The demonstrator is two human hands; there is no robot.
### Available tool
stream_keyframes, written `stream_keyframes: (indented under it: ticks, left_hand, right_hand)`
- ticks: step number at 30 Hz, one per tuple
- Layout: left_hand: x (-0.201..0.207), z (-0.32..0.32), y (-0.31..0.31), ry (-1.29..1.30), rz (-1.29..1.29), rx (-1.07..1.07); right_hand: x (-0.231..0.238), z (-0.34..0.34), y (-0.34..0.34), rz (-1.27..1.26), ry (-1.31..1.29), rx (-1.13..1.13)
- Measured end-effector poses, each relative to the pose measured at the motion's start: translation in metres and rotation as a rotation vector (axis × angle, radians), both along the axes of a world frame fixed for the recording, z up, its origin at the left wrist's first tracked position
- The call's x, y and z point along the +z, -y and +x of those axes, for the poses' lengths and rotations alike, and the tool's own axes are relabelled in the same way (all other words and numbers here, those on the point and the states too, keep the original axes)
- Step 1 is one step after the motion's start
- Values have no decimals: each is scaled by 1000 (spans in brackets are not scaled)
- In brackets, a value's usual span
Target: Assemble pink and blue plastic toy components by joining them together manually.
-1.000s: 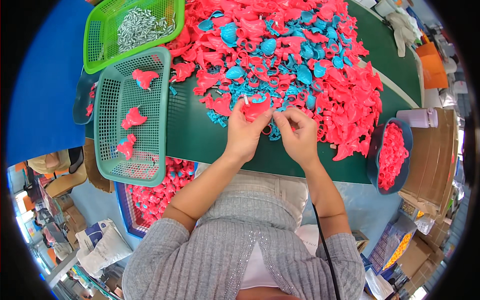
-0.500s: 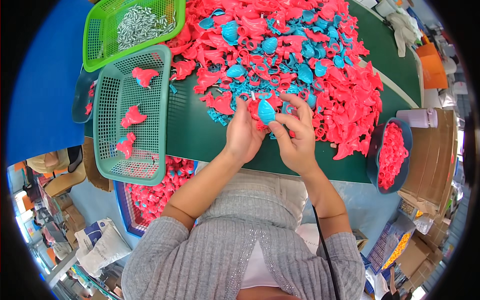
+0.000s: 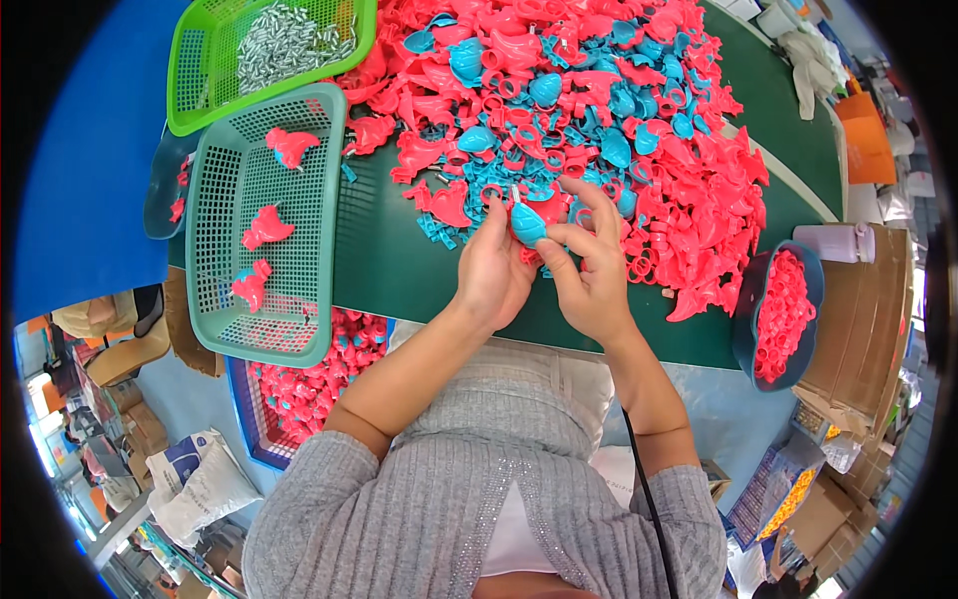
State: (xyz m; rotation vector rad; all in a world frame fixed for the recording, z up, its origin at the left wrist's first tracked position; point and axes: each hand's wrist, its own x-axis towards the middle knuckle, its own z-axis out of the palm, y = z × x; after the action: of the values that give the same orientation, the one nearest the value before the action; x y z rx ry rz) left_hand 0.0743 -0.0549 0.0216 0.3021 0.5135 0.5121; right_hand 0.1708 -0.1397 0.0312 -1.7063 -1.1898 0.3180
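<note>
In front of the pile, over the table's near edge, my left hand (image 3: 491, 268) is closed around a pink plastic bird-shaped toy piece, mostly hidden by my fingers. On it sits a blue ribbed wing-shaped part (image 3: 528, 225), with a small silvery piece (image 3: 515, 193) sticking up behind. My right hand (image 3: 591, 275) pinches the blue part's right edge between thumb and index finger; its other fingers are raised and curved. Beyond both hands spreads a heap of pink bird parts (image 3: 689, 215) mixed with blue wing parts (image 3: 615, 147).
To the left, a teal basket (image 3: 334, 215) holds a few pink-and-blue birds. Behind it is a green basket (image 3: 185, 85) with small metal cylinders (image 3: 284, 50). A dark bowl (image 3: 743, 324) of pink rings stands at the right edge. Below left, a blue crate (image 3: 239, 404) contains more birds.
The blue wing part has tilted in my fingers, its tip turning toward my right thumb. Both hands stay close together in nearly the same place. The view has shifted slightly.
</note>
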Motion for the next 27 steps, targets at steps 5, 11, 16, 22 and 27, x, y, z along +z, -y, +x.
stream_keyframes:
  ticks: [5, 11, 16, 22, 27]
  left_hand:
    - [0, 0, 1, -22, -21, -4]
    - [-2, -1, 0, -8, -61, -25]
    - [-2, -1, 0, -15, -134, -43]
    - [-11, 2, 7, 59, -27, -81]
    - [-31, 0, 3, 67, -132, -95]
  right_hand:
    - [2, 0, 1, -3, -33, 8]
    - [0, 4, 4, -10, 124, 48]
    - [7, 4, 6, -35, 230, 65]
    - [3, 4, 6, -34, 164, -16]
    - [-4, 9, 5, -41, 155, -35]
